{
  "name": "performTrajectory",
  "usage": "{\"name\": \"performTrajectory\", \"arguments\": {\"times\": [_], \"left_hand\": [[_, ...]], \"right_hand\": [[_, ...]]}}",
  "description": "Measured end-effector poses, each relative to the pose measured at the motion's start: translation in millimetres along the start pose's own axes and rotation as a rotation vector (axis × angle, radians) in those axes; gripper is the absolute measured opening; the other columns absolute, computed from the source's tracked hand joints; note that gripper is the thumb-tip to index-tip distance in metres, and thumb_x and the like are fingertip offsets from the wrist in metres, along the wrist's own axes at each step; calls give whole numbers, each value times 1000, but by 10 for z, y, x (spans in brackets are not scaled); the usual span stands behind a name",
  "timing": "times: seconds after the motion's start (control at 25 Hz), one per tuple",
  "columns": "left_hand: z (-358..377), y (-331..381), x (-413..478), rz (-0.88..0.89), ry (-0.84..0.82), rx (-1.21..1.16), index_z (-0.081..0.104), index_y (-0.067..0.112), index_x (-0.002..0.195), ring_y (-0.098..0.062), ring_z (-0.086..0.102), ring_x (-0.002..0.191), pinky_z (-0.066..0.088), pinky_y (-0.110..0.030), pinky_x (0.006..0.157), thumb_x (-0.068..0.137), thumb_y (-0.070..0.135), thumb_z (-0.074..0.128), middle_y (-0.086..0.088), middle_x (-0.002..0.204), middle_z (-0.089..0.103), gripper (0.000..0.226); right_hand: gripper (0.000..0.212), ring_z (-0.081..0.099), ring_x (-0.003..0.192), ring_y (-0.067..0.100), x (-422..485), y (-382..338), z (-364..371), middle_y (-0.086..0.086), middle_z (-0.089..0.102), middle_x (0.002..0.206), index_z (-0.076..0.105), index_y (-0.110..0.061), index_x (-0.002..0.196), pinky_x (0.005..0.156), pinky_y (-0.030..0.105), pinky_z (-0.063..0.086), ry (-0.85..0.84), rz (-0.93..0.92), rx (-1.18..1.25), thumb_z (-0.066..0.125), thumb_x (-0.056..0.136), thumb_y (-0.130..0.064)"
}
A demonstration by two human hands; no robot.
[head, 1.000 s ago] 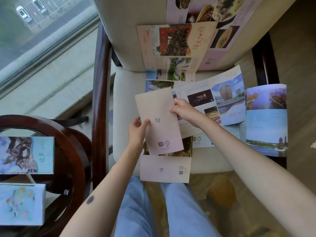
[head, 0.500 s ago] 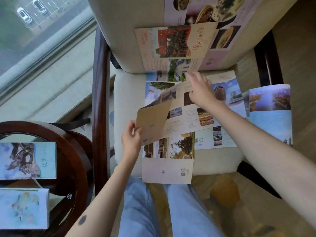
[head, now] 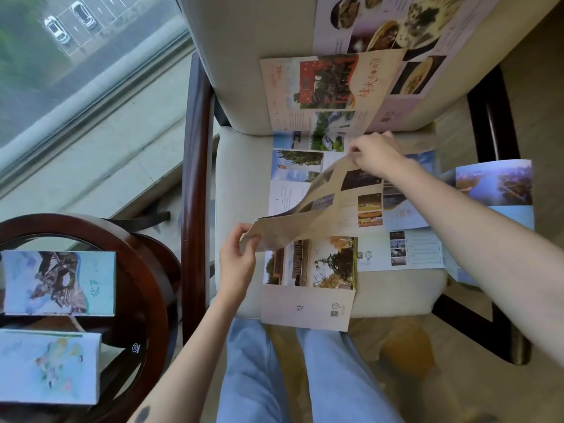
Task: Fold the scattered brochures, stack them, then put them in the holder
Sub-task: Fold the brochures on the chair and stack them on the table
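Observation:
A tan brochure (head: 323, 209) with small photos hangs half unfolded above the chair seat. My left hand (head: 236, 259) pinches its near left corner and my right hand (head: 377, 155) pinches its far edge, so the sheet sags between them. Under it lie several open brochures: one with a tree photo (head: 314, 282) hanging over the seat's front edge, a blue one (head: 494, 190) over the right armrest, a red-building one (head: 323, 93) and a food one (head: 406, 29) leaning on the chair back.
The cream armchair seat (head: 241, 184) has dark wooden armrests (head: 195, 178) on both sides. A round dark wood table (head: 143, 270) at the left holds two folded brochures (head: 58, 283). A window (head: 76, 41) lies beyond it. My legs in jeans (head: 305, 377) are below.
The tan brochure was folded and upright in both hands; my right hand has pulled its far edge away towards the chair back, opening it out. My left hand stayed on the near corner.

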State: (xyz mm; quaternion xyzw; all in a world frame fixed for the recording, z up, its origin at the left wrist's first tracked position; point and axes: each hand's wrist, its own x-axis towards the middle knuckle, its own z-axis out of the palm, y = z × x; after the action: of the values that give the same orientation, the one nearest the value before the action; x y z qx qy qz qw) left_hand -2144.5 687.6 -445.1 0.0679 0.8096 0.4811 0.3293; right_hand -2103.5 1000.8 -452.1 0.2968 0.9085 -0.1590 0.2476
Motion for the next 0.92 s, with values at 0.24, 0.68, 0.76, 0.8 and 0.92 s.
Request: {"name": "performTrajectory", "arguments": {"times": [0.24, 0.68, 0.76, 0.8, 0.92], "left_hand": [[-97, 137, -65, 82, -17, 5, 61, 15, 82, -10, 59, 95, 42, -22, 90, 84, -8, 54, 3, 88, 65, 24], [-280, 384, -196, 201, -273, 36, 52, 22, 82, 0, 54, 113, 39, -12, 97, 90, -7, 46, 8, 95, 68, 31], [-291, 428, -175, 235, -262, 103, 55, 26, 84, 10, 54, 104, 38, -4, 89, 89, -2, 53, 8, 94, 66, 29], [-293, 450, -162, 261, -226, 131, 57, 26, 85, 10, 54, 100, 37, -2, 86, 88, 0, 56, 11, 93, 64, 26], [-292, 493, -107, 366, -50, 193, 61, 17, 86, 1, 53, 94, 38, -5, 84, 84, 1, 63, 5, 95, 59, 16]], "right_hand": [[9, 63, 85, 15, -252, -183, -266, -3, 68, 85, 62, -28, 79, 80, 32, 52, 195, -27, 560, 66, 82, -20], [7, 59, 80, 4, -565, -183, -437, -3, 68, 89, 66, -22, 85, 71, 10, 43, 411, 69, 754, 64, 84, -16], [9, 59, 82, -2, -633, -278, -468, -8, 66, 90, 66, -23, 86, 75, 11, 43, 358, -1, 819, 64, 84, -15], [10, 59, 86, 0, -668, -329, -489, -10, 66, 91, 66, -23, 86, 79, 14, 45, 322, -44, 830, 64, 84, -14], [14, 61, 89, 1, -792, -504, -532, -12, 65, 90, 67, -23, 86, 84, 20, 47, 222, -171, 813, 63, 83, -10]]}}
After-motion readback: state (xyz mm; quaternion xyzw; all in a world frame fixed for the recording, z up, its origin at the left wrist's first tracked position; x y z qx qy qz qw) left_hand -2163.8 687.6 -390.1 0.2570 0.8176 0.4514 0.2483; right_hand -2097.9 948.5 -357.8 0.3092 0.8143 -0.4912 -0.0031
